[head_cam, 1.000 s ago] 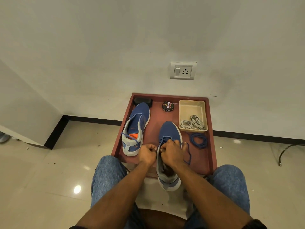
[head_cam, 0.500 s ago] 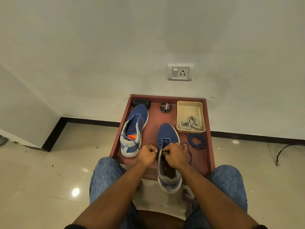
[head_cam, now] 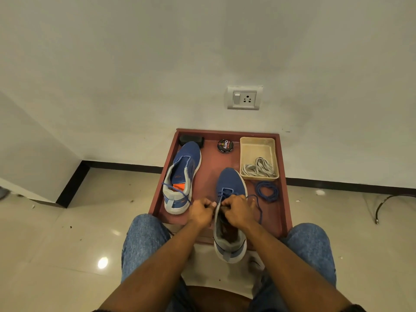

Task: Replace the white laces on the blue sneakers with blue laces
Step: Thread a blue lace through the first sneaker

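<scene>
On the red-brown tray (head_cam: 284, 199), near its front edge, a blue sneaker (head_cam: 229, 183) is held by two hands, with its heel sticking out over the edge toward the person's knees. A blue lace (head_cam: 226, 192) is threaded through the holes near the toe of this shoe. The left hand (head_cam: 201, 213) is curled at the left side of the shoe's opening, and something small is pinched between its thumb and finger, but it cannot be told for sure if that is the lace end. The right hand (head_cam: 238, 210) is curled at the right side of the opening, and a strand of the blue lace is seen running out from under it in a loop on the tray. A second blue sneaker (head_cam: 183, 174) is laid to the left, with an orange patch inside and a thin blue lace across its heel. A loose blue lace coil (head_cam: 267, 191) is laid to the right of the held shoe. Just behind the coil, the white laces (head_cam: 258, 169) are piled in a cream basket (head_cam: 257, 145). Beside the basket, a round black tin (head_cam: 225, 145) is placed, and the word "Cherry" can be read on its lid. A small black box (head_cam: 191, 140) is tucked in the back left corner. On the wall above, a switch and socket plate (head_cam: 245, 98) is fixed.
</scene>
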